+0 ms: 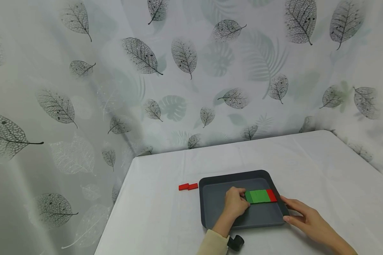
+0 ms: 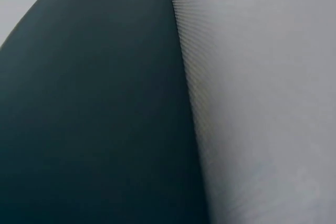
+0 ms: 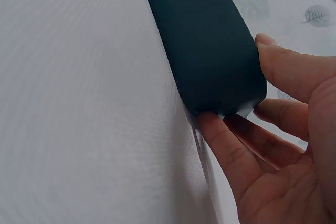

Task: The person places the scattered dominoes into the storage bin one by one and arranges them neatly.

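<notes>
A dark grey tray [image 1: 210,209] holds a row of flat pieces running toward its right wall. Green pieces [image 1: 257,196] make up most of it, and a red piece [image 1: 271,195] sits at the right end. My left hand [image 1: 235,203] reaches into the tray and pinches the darker green piece at the row's left end, its fingers partly hiding that piece. With thumb and fingers, my right hand [image 1: 309,219] grips the tray's right side; the right wrist view shows this hand [image 3: 283,145] at the tray's outer wall [image 3: 210,45]. In the left wrist view, the tray wall [image 2: 100,103] hides the left hand.
Two red pieces [image 1: 183,186] [image 1: 193,186] lie close together on the white table [image 1: 156,212], just left of the tray. A black wrist camera [image 1: 236,243] shows below the tray by my left sleeve. Leaf-patterned curtain [image 1: 185,88] surrounds the table's back and sides.
</notes>
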The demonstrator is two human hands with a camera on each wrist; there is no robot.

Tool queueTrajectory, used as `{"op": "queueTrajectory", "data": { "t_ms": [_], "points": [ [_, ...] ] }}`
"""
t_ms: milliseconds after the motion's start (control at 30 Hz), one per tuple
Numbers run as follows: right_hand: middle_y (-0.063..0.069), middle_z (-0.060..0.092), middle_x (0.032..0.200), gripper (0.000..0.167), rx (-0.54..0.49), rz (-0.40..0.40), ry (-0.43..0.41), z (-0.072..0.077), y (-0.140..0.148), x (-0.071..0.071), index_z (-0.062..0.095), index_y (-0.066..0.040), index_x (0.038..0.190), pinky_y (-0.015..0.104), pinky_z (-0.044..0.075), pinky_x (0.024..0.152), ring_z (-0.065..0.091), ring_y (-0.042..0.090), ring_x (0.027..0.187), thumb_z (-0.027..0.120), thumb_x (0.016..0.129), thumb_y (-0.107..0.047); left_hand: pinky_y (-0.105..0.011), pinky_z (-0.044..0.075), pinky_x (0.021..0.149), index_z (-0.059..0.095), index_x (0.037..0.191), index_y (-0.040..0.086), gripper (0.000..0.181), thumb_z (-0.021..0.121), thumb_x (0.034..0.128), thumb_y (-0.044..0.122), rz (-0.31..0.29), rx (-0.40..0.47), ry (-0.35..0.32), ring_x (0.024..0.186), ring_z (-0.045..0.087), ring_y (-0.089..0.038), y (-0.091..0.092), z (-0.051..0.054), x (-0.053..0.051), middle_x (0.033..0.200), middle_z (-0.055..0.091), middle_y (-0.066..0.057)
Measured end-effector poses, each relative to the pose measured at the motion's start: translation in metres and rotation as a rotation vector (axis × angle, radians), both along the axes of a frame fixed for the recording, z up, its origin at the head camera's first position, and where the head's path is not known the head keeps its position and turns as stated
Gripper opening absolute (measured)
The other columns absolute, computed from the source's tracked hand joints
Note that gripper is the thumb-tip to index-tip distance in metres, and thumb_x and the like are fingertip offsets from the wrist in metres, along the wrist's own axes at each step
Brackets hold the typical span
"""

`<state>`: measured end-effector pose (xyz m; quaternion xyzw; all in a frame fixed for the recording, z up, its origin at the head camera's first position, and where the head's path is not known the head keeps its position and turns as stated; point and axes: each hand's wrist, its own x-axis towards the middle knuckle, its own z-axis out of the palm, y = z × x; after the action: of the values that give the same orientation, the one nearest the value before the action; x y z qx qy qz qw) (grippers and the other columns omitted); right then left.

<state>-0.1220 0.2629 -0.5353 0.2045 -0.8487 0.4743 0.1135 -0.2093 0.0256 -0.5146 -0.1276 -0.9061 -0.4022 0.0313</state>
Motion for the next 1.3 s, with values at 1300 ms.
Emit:
{"op": "queueTrajectory", "data": {
  "t_ms": [1300],
  "points": [
    [-0.029, 0.045, 0.132, 0.058, -0.023, 0.027, -0.010, 0.002, 0.000, 0.000, 0.044, 0.007, 0.141, 0.014, 0.054, 0.075, 0.049, -0.016, 0.113, 0.067, 0.088, 0.000, -0.028, 0.045, 0.067, 0.067, 0.110, -0.004, 0.040, 0.081, 0.0743, 0.008, 0.743, 0.423, 0.257, 0.066, 0.052, -0.015, -0.153, -0.014, -0.039, 0.101, 0.060, -0.021]
  ]
}}
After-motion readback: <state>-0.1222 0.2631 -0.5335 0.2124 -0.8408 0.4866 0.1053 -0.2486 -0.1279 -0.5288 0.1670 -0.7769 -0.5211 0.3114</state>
